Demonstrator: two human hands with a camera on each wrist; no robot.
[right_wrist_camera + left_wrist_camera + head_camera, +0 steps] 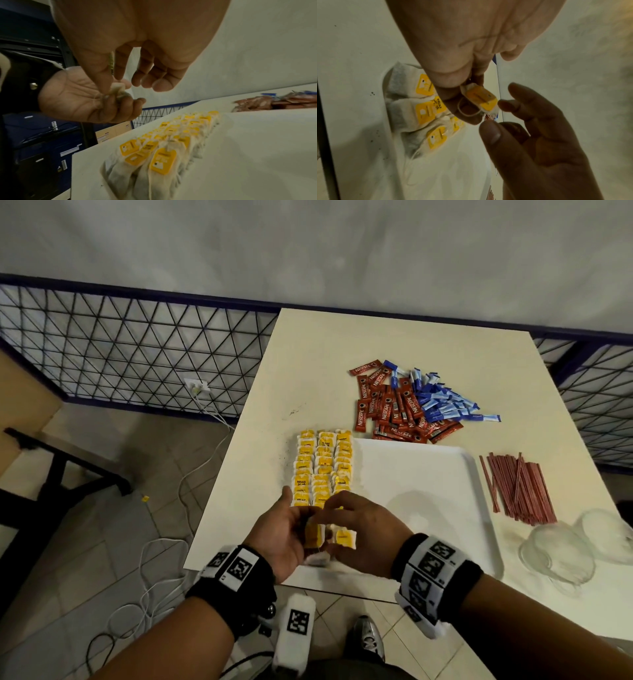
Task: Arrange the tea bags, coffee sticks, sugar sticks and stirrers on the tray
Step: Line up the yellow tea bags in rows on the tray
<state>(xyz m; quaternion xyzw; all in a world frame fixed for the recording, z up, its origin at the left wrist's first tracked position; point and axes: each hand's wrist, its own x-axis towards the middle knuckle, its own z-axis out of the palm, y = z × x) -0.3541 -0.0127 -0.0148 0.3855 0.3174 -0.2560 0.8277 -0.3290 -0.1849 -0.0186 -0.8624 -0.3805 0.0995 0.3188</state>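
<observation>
Presently, a single tea bag (479,100) is pinched between the thumb and forefinger of the right hand (363,529), above the near left corner of the tray (479,508). A few further bags are cupped in the curled fingers of the left hand (284,535). Three rows of tea bags (322,467) are laid along the tray's left side. It is judged that the pinched bag should be set at the near end of a row, label up, string tucked. Coffee sticks (387,409), sugar sticks (445,402) and stirrers (520,487) are not yet placed.
</observation>
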